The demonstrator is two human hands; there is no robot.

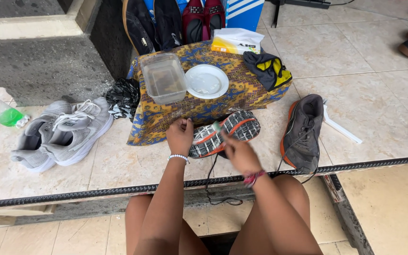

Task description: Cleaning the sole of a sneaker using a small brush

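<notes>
The left hand (180, 136) is clenched around the heel end of a running shoe (225, 133), which is turned sole up, its grey and orange tread facing the camera. The right hand (239, 152) is closed on a small brush (217, 127); only its greenish tip shows, touching the sole near its middle. The shoe's long axis runs from the left hand away to the right and slightly upward, so the toe lies beyond the right hand, and the right hand is nearer the unbrushed front part. A black lace hangs down from the shoe over the step edge.

Just right of it lies the matching dark grey shoe (303, 132), upright, toe toward the person. Behind the hands a patterned blue and yellow cloth (242, 92) carries a clear plastic tub of cloudy water (164, 78) and a white plate (207, 81). A pair of light grey sneakers (62, 132) sits well apart on the left, on the tiled floor (383, 94).
</notes>
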